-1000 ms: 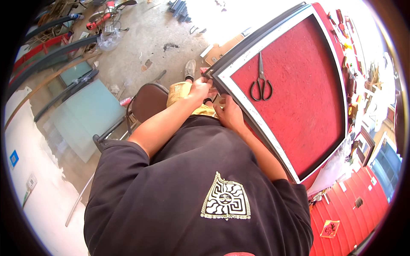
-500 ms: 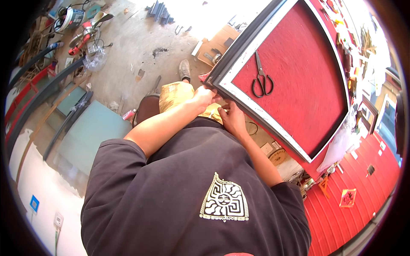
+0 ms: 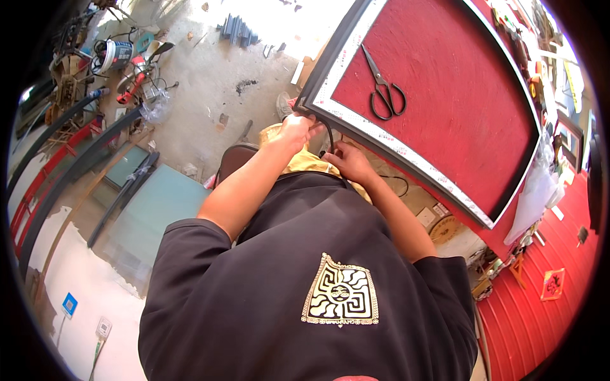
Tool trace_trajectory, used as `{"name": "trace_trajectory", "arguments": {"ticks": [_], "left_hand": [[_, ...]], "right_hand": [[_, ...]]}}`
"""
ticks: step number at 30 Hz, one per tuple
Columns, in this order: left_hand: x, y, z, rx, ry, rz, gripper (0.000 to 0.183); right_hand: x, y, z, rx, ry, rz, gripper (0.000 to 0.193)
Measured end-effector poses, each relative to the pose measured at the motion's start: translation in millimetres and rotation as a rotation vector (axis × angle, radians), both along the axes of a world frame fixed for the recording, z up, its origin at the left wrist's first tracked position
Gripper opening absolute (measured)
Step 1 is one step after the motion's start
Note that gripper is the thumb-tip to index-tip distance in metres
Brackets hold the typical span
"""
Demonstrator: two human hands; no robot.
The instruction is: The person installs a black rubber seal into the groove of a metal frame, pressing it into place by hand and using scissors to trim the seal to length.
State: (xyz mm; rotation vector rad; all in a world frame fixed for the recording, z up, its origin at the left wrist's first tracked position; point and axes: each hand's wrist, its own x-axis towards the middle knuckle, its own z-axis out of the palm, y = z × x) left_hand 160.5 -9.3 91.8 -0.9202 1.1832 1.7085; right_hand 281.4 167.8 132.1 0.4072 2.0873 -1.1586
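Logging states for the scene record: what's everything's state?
Frame: lying on red table
Scissors: shut, lying inside the frame
Black strip: curved
Left hand: fingers curled at frame's corner
Right hand: pinching the strip
Plastic bag: crumpled

One frame (image 3: 406,154) and one pair of scissors (image 3: 380,80) on one counter (image 3: 438,82), one strip (image 3: 330,136) beside the frame. Glass panes (image 3: 162,204): two at least. Plastic bags (image 3: 155,106) — also two at least. One bucket (image 3: 118,54), one seat (image 3: 235,160), one shirt (image 3: 279,254), one emblem (image 3: 340,293). One blue sign (image 3: 69,305), one red paper (image 3: 553,284). The grey bars (image 3: 238,32) are several — too bunched to count.
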Motion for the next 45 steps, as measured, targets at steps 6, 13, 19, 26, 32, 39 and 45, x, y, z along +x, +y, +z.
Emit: {"name": "trace_trajectory", "arguments": {"ticks": [6, 13, 19, 26, 32, 39, 45], "left_hand": [[6, 3, 3, -0.031, 0.102, 0.036, 0.020], [13, 9, -5, -0.057, 0.168, 0.147, 0.022], [21, 8, -1, -0.032, 0.200, 0.164, 0.024], [22, 13, 1, -0.115, 0.218, 0.098, 0.021], [17, 20, 3, -0.211, 0.202, 0.019, 0.022], [23, 28, 7, -0.254, 0.261, 0.057, 0.025], [26, 6, -5, -0.033, 0.214, 0.184, 0.017]], "right_hand": [[67, 68, -4, -0.115, 0.076, -0.061, 0.046], [123, 118, 23, 0.003, 0.079, -0.359, 0.038], [107, 100, 83, 0.240, 0.410, -0.414, 0.018], [88, 112, 75, 0.301, 0.377, -0.413, 0.017], [72, 133, 70, 0.215, 0.348, -0.228, 0.020], [54, 148, 62, 0.211, 0.262, -0.128, 0.018], [47, 162, 63, 0.006, 0.157, -0.195, 0.017]]}}
